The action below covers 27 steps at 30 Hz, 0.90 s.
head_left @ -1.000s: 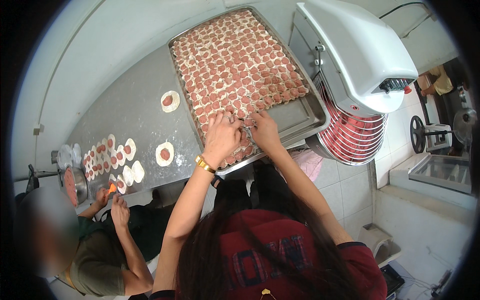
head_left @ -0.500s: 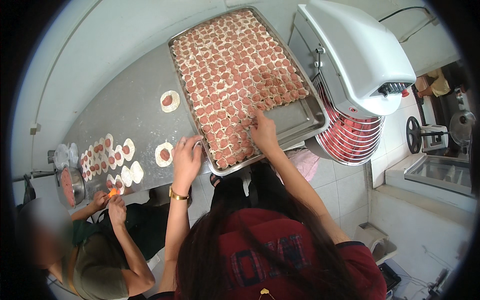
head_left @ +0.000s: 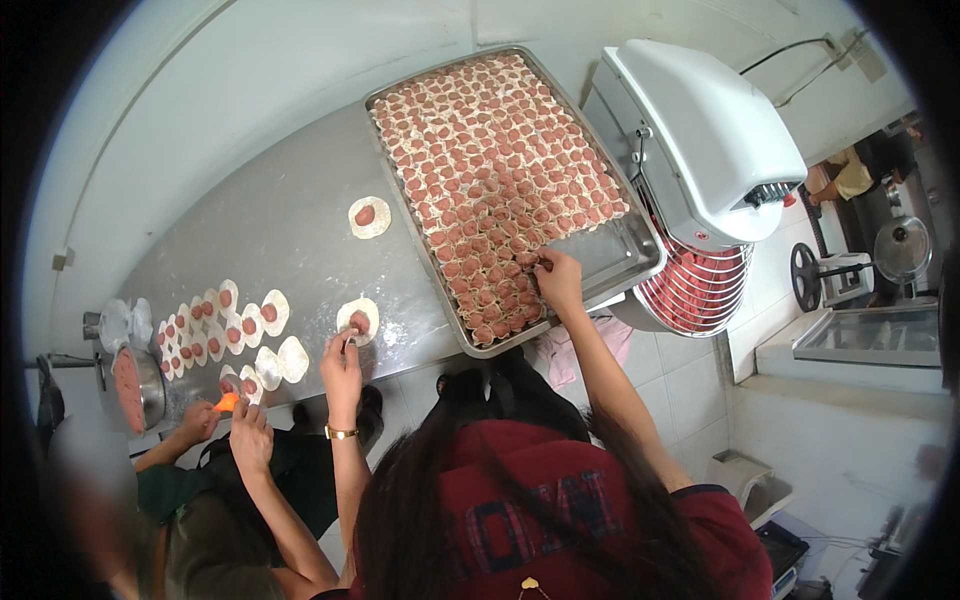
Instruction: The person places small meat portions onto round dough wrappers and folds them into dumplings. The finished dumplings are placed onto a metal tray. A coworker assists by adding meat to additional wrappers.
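We see the metal tray (head_left: pixel 605 252) lying at a slant on the right part of the desk (head_left: pixel 290 205), its long axis running from far left to near right, its near end at the desk's front edge. Rows of open-topped dumplings (head_left: pixel 500 170) fill most of it, each with its meat facing up. Our right hand (head_left: pixel 541 264) has its fingertips drawn close together at the border of the packed rows; whether they grip a dumpling we cannot tell. To that hand's right, a bare metal strip leaves room up to the tray's rim.

Our left hand (head_left: pixel 350 338) reaches away from us, fingers bent and close together at the near edge of a round wrapper (head_left: pixel 368 308) with meat on it; we cannot make out whether they pinch it. This wrapper lies near the desk's front edge, well left of the tray's near corner. A second filled wrapper (head_left: pixel 369 217) lies farther back, with bare desk between the two and open desk to their left. The white mixer (head_left: pixel 700 140) stands close along the tray's right side, leaving little room there.
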Motion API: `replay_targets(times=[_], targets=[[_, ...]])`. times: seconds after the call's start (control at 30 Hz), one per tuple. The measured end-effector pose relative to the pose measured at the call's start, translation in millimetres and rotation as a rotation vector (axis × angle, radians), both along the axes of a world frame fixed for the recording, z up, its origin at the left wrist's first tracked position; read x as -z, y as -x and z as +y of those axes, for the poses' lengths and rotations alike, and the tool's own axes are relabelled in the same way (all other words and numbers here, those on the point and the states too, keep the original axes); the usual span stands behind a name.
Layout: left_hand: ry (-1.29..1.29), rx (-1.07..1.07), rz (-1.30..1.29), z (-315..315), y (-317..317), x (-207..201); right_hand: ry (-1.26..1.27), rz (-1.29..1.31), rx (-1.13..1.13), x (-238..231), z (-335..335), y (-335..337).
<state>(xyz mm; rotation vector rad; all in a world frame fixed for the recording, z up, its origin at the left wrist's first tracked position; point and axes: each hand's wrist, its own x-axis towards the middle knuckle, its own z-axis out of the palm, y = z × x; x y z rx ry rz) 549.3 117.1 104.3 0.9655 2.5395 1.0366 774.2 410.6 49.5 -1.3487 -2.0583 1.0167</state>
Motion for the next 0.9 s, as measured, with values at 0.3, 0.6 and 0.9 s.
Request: replay_targets(times=[0.3,0.6,0.9], targets=[[-0.069,-0.023,-0.001,-24.1,29.1,27.8,0.019,-0.044,0.114,-0.3,-1.6,0.6],[-0.075,0.022,-0.010,-34.5,39.8,38.7,-0.010,-0.008,0.194,6.2,-3.7,3.9],[-0.088,0.019,-0.058,-30.4,42.6,49.7,-0.017,-0.060,0.167,13.7,2.1,0.8]])
